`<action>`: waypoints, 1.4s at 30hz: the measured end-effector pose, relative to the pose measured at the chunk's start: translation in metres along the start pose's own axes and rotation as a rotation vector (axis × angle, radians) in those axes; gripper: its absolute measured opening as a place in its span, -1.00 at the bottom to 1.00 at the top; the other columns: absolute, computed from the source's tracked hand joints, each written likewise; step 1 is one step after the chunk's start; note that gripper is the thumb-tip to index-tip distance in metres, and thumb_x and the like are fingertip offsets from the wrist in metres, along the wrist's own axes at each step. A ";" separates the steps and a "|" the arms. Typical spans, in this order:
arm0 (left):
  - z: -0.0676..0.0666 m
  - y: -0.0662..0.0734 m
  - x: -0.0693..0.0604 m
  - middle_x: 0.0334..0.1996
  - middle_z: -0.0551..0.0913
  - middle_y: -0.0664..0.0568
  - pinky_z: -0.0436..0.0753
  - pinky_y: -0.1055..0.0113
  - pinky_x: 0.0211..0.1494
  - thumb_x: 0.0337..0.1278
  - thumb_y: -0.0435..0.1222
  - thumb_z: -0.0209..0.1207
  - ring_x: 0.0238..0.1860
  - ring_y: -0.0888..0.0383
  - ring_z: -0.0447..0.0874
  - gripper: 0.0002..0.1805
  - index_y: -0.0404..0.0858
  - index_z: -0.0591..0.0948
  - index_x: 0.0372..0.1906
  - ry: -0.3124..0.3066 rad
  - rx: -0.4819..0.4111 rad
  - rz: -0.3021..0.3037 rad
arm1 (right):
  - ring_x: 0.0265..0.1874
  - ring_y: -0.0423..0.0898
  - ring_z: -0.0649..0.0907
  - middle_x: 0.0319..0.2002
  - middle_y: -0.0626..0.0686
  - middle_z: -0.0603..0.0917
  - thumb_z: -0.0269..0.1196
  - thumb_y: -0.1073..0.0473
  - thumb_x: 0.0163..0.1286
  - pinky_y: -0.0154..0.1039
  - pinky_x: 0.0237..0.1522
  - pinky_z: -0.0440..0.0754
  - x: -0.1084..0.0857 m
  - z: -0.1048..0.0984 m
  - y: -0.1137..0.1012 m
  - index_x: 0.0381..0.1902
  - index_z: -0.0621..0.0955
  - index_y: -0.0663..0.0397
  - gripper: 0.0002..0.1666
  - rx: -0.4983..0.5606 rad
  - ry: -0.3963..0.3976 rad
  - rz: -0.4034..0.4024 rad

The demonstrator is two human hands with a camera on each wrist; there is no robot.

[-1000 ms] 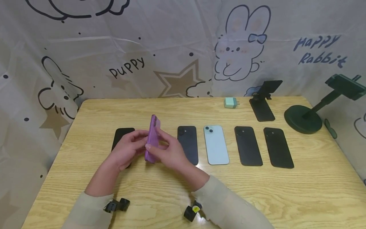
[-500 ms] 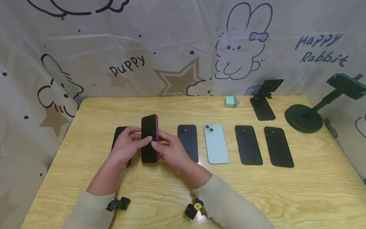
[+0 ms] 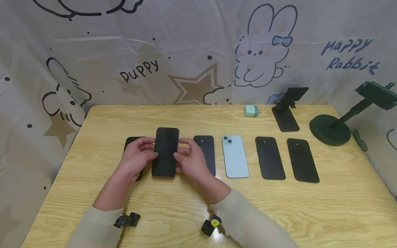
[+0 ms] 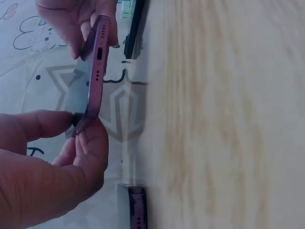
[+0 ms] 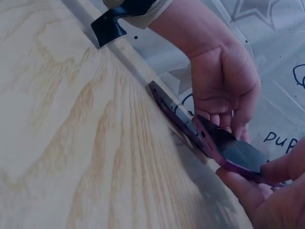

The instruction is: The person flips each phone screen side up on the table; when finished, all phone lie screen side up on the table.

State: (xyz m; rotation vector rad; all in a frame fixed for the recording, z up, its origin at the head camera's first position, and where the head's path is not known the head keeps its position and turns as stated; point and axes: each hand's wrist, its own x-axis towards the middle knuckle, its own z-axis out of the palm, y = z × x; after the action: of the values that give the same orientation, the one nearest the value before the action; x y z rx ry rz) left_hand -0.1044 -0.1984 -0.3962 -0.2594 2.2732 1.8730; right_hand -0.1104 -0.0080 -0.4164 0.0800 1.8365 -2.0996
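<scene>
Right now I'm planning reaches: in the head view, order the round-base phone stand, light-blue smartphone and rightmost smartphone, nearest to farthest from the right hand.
1. Light-blue smartphone: right of the right hand.
2. Rightmost smartphone: farther right.
3. Round-base phone stand: far right, toward the back.

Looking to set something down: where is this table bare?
The table is bare at back left, between its back edge, the held phone and the mint charger; also at front right, between the rightmost phone and the right sleeve. Crowded: the phone row, and back right around the black stand and green stand.
</scene>
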 end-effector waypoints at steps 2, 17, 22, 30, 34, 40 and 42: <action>0.001 -0.001 0.000 0.00 0.49 -0.25 0.58 0.40 -0.19 0.20 -0.59 0.13 -0.02 0.01 0.45 -0.48 -0.50 0.40 0.29 0.000 -0.002 -0.006 | -0.34 0.05 0.71 -0.15 0.19 0.63 0.21 0.50 0.38 0.00 -0.45 0.72 0.001 -0.001 0.001 0.26 0.49 0.07 -0.46 -0.025 0.012 0.002; 0.004 -0.006 0.000 0.16 0.48 -0.30 0.62 0.32 -0.09 0.24 -0.59 0.07 0.10 -0.08 0.49 -0.46 -0.49 0.39 0.35 -0.040 0.054 -0.072 | -0.21 -0.10 0.68 -0.13 0.07 0.68 0.26 0.42 0.30 -0.24 -0.24 0.66 0.002 -0.006 0.000 0.20 0.59 0.30 -0.52 -0.374 0.072 -0.080; 0.005 -0.006 -0.002 0.19 0.47 -0.33 0.60 0.31 0.02 0.26 -0.55 0.09 0.20 -0.11 0.45 -0.43 -0.52 0.35 0.38 -0.037 0.098 -0.086 | -0.11 -0.06 0.67 -0.10 0.09 0.69 0.25 0.35 0.34 -0.20 -0.09 0.64 0.000 -0.006 -0.001 0.19 0.59 0.32 -0.55 -0.431 0.070 -0.085; 0.004 -0.005 -0.006 0.22 0.47 -0.37 0.57 0.22 0.11 0.31 -0.51 0.10 0.22 -0.16 0.48 -0.38 -0.49 0.27 0.44 -0.023 0.091 -0.117 | 0.05 -0.01 0.65 0.05 0.16 0.67 0.26 0.29 0.36 -0.10 0.09 0.58 -0.005 -0.009 0.001 0.27 0.53 0.32 -0.47 -0.413 0.024 -0.066; 0.004 -0.005 -0.007 0.23 0.46 -0.39 0.59 0.28 0.07 0.32 -0.52 0.09 0.21 -0.16 0.50 -0.37 -0.50 0.23 0.46 -0.014 0.053 -0.118 | 0.08 0.03 0.64 0.10 0.21 0.64 0.26 0.32 0.36 -0.11 0.10 0.58 -0.006 -0.009 0.002 0.29 0.50 0.36 -0.45 -0.374 0.019 -0.080; 0.005 -0.005 -0.009 0.24 0.46 -0.39 0.59 0.31 0.06 0.32 -0.50 0.10 0.22 -0.15 0.50 -0.36 -0.49 0.23 0.46 -0.008 0.032 -0.117 | 0.10 0.07 0.63 0.12 0.25 0.62 0.24 0.35 0.36 -0.12 0.09 0.58 -0.006 -0.010 0.003 0.31 0.47 0.39 -0.44 -0.337 0.002 -0.090; 0.004 -0.006 -0.010 0.24 0.46 -0.38 0.59 0.33 0.05 0.31 -0.50 0.10 0.22 -0.15 0.50 -0.35 -0.48 0.23 0.47 -0.010 0.026 -0.114 | 0.11 0.07 0.62 0.13 0.26 0.61 0.24 0.34 0.37 -0.12 0.10 0.58 -0.006 -0.010 0.003 0.31 0.46 0.38 -0.43 -0.332 -0.006 -0.084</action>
State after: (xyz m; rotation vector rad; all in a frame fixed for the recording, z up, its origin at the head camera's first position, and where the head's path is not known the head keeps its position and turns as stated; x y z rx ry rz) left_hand -0.0935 -0.1954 -0.4000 -0.3673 2.2248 1.7830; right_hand -0.1057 0.0024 -0.4194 -0.0872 2.1913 -1.8128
